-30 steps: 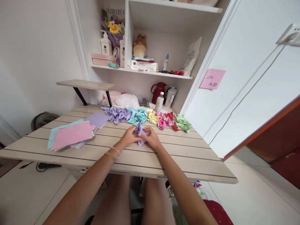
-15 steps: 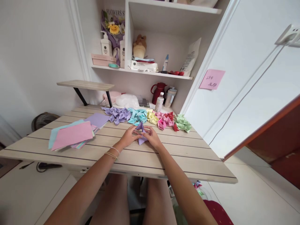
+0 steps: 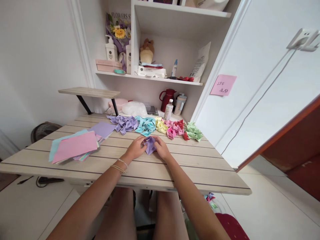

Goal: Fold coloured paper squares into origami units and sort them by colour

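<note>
A purple sheet of origami paper (image 3: 150,146), partly folded, is between my hands at the middle of the table. My left hand (image 3: 136,147) grips its left side, thumb on the near face and fingers curled behind. On the right side my right hand (image 3: 161,146) holds it the same way; some fingertips are hidden behind the paper. Just beyond the hands lie folded paper pieces in colour groups: purple (image 3: 125,124), light blue (image 3: 145,125), yellow (image 3: 160,125), pink (image 3: 172,129) with red, and green (image 3: 194,131).
Stacked paper sheets, pink on top (image 3: 75,146), lie on the table's left. A small raised wooden shelf (image 3: 90,92) stands behind them. At the back are a bottle (image 3: 168,110), a red jug (image 3: 167,100) and a tumbler (image 3: 180,104). A pink note (image 3: 223,85) is on the wall.
The purple paper has gone from an upright, narrow folded shape to a broader one with its face spread toward me. My hands have shifted to its two sides. The view has moved slightly.
</note>
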Action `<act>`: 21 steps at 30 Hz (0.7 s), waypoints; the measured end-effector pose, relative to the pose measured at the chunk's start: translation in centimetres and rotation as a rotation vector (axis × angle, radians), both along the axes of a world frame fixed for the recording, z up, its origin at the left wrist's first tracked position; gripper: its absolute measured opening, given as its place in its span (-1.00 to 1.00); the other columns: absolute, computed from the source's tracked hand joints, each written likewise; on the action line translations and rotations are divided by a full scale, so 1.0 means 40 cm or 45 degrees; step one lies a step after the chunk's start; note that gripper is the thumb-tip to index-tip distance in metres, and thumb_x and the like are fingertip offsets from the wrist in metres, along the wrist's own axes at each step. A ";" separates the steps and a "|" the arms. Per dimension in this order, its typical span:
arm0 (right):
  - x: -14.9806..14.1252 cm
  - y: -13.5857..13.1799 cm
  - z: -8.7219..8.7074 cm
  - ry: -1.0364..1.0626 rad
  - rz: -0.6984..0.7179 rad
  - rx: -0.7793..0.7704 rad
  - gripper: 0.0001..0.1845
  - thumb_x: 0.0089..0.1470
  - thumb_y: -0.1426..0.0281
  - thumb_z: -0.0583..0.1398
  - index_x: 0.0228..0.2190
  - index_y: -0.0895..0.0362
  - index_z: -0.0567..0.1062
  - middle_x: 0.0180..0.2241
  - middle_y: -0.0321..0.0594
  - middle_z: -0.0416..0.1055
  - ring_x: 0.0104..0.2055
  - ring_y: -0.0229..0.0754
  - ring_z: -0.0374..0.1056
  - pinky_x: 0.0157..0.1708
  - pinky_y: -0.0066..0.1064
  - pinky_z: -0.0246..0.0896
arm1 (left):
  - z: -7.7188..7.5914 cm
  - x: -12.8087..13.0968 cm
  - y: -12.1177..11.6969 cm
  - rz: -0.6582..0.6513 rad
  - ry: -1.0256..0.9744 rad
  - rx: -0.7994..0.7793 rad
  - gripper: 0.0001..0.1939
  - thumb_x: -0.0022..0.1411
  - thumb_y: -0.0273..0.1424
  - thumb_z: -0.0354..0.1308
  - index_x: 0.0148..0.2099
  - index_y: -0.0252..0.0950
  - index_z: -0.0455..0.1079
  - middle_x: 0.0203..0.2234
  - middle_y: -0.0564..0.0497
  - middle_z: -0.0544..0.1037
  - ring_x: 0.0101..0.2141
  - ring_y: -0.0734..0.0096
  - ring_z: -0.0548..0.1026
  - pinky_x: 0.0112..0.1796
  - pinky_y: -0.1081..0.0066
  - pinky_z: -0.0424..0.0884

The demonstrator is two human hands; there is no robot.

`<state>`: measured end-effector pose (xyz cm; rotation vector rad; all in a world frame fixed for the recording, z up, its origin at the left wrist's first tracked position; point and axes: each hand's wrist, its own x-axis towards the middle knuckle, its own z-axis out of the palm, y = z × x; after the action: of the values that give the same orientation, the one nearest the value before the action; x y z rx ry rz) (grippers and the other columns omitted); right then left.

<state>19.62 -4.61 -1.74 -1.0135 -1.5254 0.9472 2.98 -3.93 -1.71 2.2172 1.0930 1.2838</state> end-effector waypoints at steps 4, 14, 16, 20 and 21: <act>-0.027 0.002 -0.005 -0.113 -0.155 0.076 -0.68 -0.14 0.38 0.14 -0.24 0.05 0.45 -0.29 -0.29 0.47 -0.23 -0.14 0.36 -0.13 -0.27 0.22 | 0.002 0.017 -0.008 0.080 0.074 0.026 -0.67 0.05 -0.54 0.09 -0.11 -0.22 0.44 -0.22 -0.08 0.53 -0.18 0.22 0.45 -0.07 0.25 0.32; 0.019 0.032 -0.023 0.569 0.124 -0.291 -0.68 -0.37 0.35 0.35 -0.46 0.15 0.45 -0.37 -0.19 0.51 -0.30 -0.13 0.43 -0.26 -0.29 0.31 | 0.000 0.016 0.016 -0.092 -0.720 -0.625 -0.71 -0.09 -0.47 0.14 -0.23 -0.38 0.48 -0.37 -0.08 0.58 -0.40 0.33 0.52 -0.39 0.38 0.44; 0.032 0.031 -0.019 0.564 0.205 -0.347 -0.66 -0.41 0.36 0.38 -0.47 0.16 0.48 -0.42 -0.22 0.51 -0.34 -0.16 0.43 -0.25 -0.30 0.30 | 0.000 0.010 0.018 -0.054 -0.764 -0.668 -0.73 -0.12 -0.47 0.18 -0.27 -0.38 0.48 -0.38 -0.07 0.58 -0.43 0.37 0.52 -0.42 0.42 0.43; 0.046 0.034 -0.018 0.476 0.200 -0.384 -0.65 -0.43 0.32 0.40 -0.47 0.16 0.53 -0.46 -0.23 0.51 -0.38 -0.18 0.42 -0.30 -0.32 0.32 | 0.001 -0.004 0.021 -0.140 -0.774 -0.783 -0.73 -0.18 -0.44 0.29 -0.32 -0.38 0.46 -0.42 -0.05 0.58 -0.43 0.37 0.52 -0.39 0.39 0.45; 0.048 0.036 -0.019 0.466 0.177 -0.377 -0.66 -0.42 0.31 0.40 -0.47 0.15 0.54 -0.46 -0.23 0.51 -0.39 -0.18 0.42 -0.32 -0.32 0.32 | 0.002 -0.008 0.023 -0.177 -0.774 -0.809 -0.70 -0.20 -0.43 0.32 -0.32 -0.38 0.46 -0.43 -0.05 0.58 -0.42 0.36 0.53 -0.37 0.38 0.46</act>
<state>21.53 -3.18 -2.51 -0.8836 -1.1818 1.4048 2.67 -3.03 -1.62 1.2936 0.9090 1.2080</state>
